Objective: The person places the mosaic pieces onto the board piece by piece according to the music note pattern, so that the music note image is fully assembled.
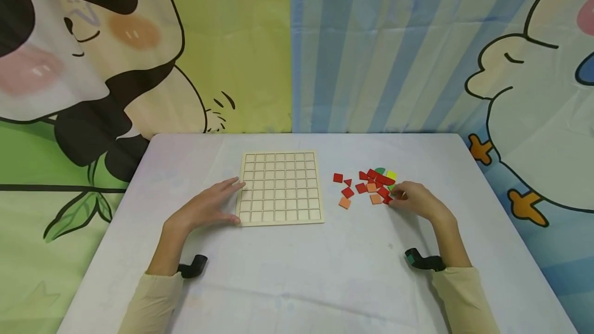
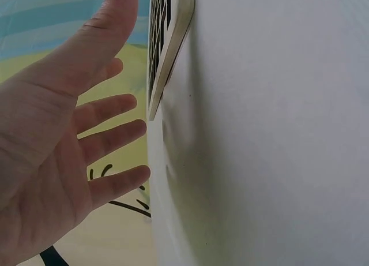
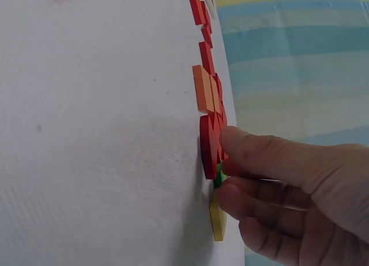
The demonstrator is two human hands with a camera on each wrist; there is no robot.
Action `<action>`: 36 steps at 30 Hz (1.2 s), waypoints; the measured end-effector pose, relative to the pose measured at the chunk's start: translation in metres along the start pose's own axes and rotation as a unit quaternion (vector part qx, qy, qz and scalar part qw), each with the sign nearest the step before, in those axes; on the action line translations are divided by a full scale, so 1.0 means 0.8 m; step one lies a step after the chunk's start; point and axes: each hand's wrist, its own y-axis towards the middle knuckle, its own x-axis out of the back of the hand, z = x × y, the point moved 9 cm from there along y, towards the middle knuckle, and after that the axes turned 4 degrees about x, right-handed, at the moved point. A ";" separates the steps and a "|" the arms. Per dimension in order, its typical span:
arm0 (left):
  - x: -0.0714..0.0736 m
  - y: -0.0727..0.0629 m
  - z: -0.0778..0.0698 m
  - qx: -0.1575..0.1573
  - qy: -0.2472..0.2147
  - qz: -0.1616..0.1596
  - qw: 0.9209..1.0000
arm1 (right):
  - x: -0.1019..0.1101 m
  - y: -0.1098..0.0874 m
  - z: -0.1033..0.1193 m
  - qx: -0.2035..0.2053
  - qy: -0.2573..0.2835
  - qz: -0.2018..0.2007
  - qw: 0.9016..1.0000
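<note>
A: Where is the grid board [image 1: 280, 187] set?

B: It is laid flat on the bench [image 1: 278, 272]. At its left edge the left hand [image 1: 206, 205] is held wide, thumb and fingers spread, with nothing gripped. To the board's right, loose coloured pieces [image 1: 361, 188] are scattered, and at their side farthest from the board the right hand [image 1: 419, 201] is held curled. Whether a piece is pinched there cannot be told, as the fingertips are partly hidden.

A: What could be upset from here?

B: Crowding is the likeliest cause: where the red curved piece [image 1: 385, 180] is packed among its neighbours, others could be dragged along by one pinch. The board could also be skewed if its left edge were nudged.

A: And room for moving?

B: Behind the board, only a narrow strip is seen before the bench's far edge, which is backed by a printed curtain [image 1: 232, 40]. Between the board and the nearest red square [image 1: 338, 177], a small gap is found. In front of the board, a broad stretch is offered.
</note>
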 end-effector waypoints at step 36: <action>-0.011 0.002 0.006 0.016 0.018 0.022 0.999 | -0.010 0.008 0.014 -0.004 -0.052 -0.020 0.998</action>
